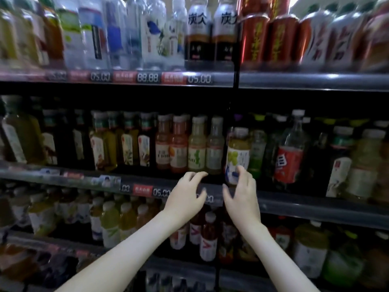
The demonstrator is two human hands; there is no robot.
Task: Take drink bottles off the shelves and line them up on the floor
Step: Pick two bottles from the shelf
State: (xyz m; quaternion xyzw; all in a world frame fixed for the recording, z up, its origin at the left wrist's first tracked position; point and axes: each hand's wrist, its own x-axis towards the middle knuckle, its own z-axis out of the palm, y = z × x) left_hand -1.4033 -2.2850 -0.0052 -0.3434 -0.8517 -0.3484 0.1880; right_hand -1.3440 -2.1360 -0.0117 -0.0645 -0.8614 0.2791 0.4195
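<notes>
Both my hands are raised in front of the middle shelf, holding nothing. My left hand has its fingers spread, with the fingertips near the base of two pale green bottles. My right hand is spread too, its fingertips at the foot of a yellow juice bottle with a white and blue label. Whether they touch it I cannot tell. Two orange-pink bottles stand left of the pale green pair.
A red-labelled clear bottle stands right of the juice bottle. The top shelf holds water bottles, dark bottles and red cans. The lower shelf carries green and red-capped bottles. Price tags line the shelf rails.
</notes>
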